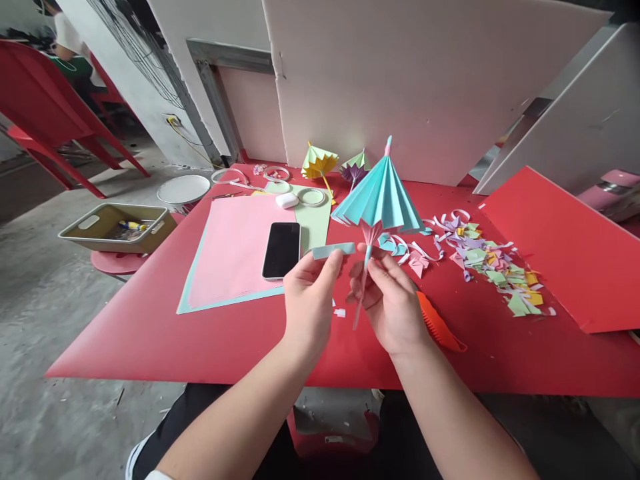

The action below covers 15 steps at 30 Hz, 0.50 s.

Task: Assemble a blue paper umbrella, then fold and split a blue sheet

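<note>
Right hand point(393, 303) pinches the stick point(363, 287) of the blue paper umbrella point(379, 197), roughly upright above the red table point(240, 340); left hand point(310, 293) pinches a pale-blue strip point(333, 251) just beside it; umbrella looks light, pleats point(397, 207) likely crush easily; best grip: stick, below the pink collar point(371, 231).

Over on the left of the tabletop point(240, 343) lie sheets of paper point(230, 253), with a phone point(281, 251) on their right side and a tape roll point(311, 197) behind it. At the back are two paper umbrellas point(319, 162); in front of them, a third umbrella point(383, 193) is in the right fingers point(397, 269). Scraps point(493, 260) lie off to the right, just left of a board point(565, 250). Past the tabletop's left edge, a basket point(105, 245) sits on a stool point(119, 263).
</note>
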Tool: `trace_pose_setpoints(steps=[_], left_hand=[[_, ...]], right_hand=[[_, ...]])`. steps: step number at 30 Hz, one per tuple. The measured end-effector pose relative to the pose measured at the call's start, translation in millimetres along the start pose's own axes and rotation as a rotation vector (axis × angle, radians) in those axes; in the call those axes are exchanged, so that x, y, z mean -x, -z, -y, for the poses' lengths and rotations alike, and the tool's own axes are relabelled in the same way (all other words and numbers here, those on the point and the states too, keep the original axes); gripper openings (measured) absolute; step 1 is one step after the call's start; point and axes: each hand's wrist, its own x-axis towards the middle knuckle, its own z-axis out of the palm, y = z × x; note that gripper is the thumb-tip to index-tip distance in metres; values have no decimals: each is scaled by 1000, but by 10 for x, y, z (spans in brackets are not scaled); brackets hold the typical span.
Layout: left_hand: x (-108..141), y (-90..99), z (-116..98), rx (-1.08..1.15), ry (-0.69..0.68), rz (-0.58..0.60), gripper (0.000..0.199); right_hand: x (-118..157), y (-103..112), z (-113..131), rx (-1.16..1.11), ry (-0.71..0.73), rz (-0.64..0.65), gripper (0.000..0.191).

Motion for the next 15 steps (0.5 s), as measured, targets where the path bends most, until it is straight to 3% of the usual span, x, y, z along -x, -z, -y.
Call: trace_pose_setpoints(steps=[8, 12, 15], left_hand=[[3, 53, 155, 8, 66, -65, 18], [57, 42, 223, 33, 190, 63, 16], [49, 37, 247, 56, 324, 237, 16]], right_hand=[[-138, 142, -27, -86, -43, -43, 23], [-240, 245, -4, -114, -5, -123, 24], [-297, 300, 25, -90, 90, -191, 23]])
